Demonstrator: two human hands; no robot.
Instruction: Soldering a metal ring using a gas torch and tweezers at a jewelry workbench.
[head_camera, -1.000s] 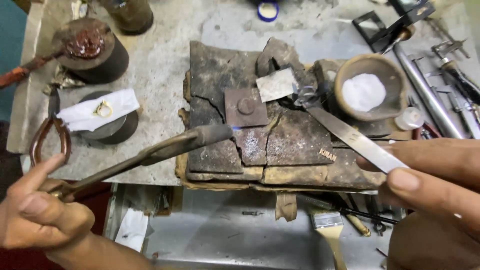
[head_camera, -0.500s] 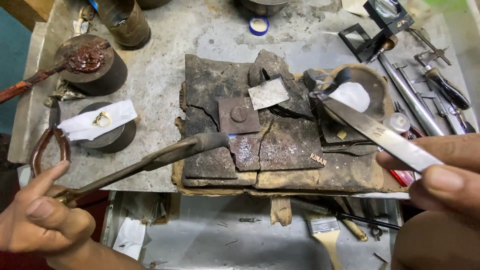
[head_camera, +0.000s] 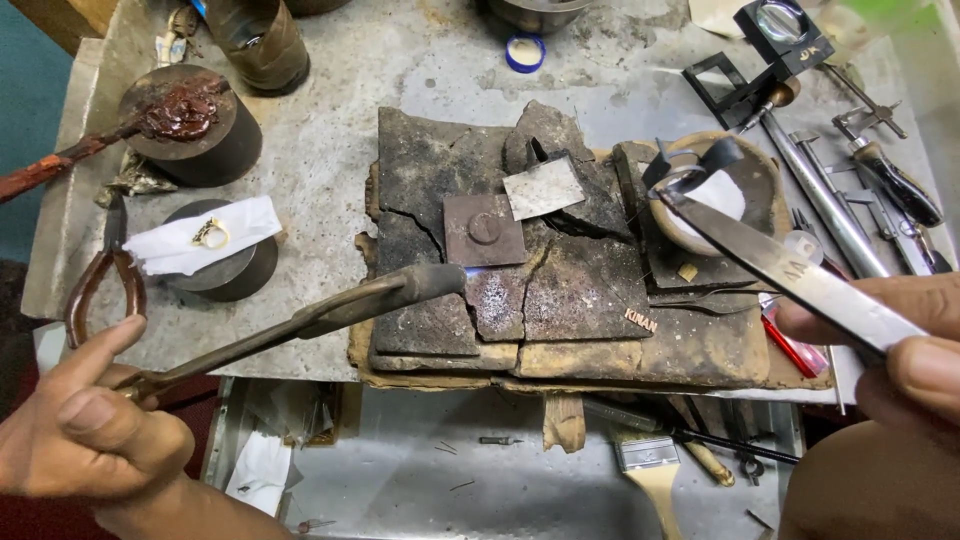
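Our left hand (head_camera: 85, 440) pinches the torch (head_camera: 300, 320), nozzle aimed up-right; our right hand (head_camera: 890, 350), partly cut off, squeezes tweezers (head_camera: 790, 275) pointing up-left.

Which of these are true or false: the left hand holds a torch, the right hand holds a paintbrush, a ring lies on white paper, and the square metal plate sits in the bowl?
1. The left hand holds the long brown metal torch. True.
2. The right hand holds a paintbrush. False: it holds long steel tweezers.
3. A small gold ring lies on white paper. True.
4. The dark square metal plate sits in the bowl. False: it lies on the cracked charred block.
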